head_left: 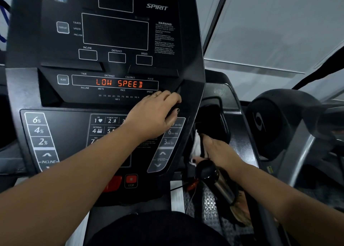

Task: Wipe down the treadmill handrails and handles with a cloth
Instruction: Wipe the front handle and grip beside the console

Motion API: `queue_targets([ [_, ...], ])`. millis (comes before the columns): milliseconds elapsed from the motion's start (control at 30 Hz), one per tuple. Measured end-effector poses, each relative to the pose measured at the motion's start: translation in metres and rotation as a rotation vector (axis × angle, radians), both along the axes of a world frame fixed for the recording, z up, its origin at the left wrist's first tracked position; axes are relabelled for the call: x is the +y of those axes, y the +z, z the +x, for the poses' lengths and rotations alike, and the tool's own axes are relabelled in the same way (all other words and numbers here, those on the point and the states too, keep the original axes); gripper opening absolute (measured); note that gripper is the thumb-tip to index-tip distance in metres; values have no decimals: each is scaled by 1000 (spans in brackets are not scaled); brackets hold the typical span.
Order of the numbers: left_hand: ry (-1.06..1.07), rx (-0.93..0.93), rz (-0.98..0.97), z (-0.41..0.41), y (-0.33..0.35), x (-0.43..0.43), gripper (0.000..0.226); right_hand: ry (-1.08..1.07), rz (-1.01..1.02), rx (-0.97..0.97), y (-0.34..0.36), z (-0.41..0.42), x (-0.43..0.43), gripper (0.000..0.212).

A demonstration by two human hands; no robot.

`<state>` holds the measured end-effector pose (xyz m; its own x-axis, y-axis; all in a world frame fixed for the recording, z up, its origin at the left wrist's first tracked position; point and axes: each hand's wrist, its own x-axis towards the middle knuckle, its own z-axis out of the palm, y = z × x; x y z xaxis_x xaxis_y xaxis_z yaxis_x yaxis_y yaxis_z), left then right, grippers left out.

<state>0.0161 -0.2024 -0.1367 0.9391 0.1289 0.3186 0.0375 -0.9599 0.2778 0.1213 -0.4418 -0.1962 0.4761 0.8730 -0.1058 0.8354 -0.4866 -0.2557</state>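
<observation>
Treadmill console, cloth half hidden under right hand

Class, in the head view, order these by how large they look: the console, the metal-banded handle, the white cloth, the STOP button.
1. console
2. handle, helped by nearness to the camera
3. white cloth and STOP button look alike; the right hand hides part of the cloth
</observation>
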Motion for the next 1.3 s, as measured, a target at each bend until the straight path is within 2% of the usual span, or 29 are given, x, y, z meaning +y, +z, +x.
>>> queue_targets([
  [100, -2, 6, 1, -1, 1, 0, 31, 193, 60, -45, 0, 11, -27, 85],
  [233, -4, 9, 0, -2, 3, 0, 32, 366, 31, -167, -1, 44, -44, 76],
  [400, -4, 1, 0, -3, 3, 0, 31, 391, 33, -293, -2, 76, -33, 58],
  [533, -1, 2, -6, -2, 3, 1, 31, 269, 54, -315, -6, 72, -26, 51],
  [667, 2, 0, -9, -2, 3, 0, 31, 72, 135, -229, -13, 41, -28, 46],
  [767, 5, 6, -2, -2, 1, 0, 32, 7, 229, -159, -18, 19, -38, 39],
  [933, 9, 7, -2, -1, 0, 0, 32, -10, 142, -117, -21, 20, -60, 60],
  [1300, 10, 16, 0, -1, 1, -1, 31, -477, -1, -143, -16, 70, -21, 89],
])
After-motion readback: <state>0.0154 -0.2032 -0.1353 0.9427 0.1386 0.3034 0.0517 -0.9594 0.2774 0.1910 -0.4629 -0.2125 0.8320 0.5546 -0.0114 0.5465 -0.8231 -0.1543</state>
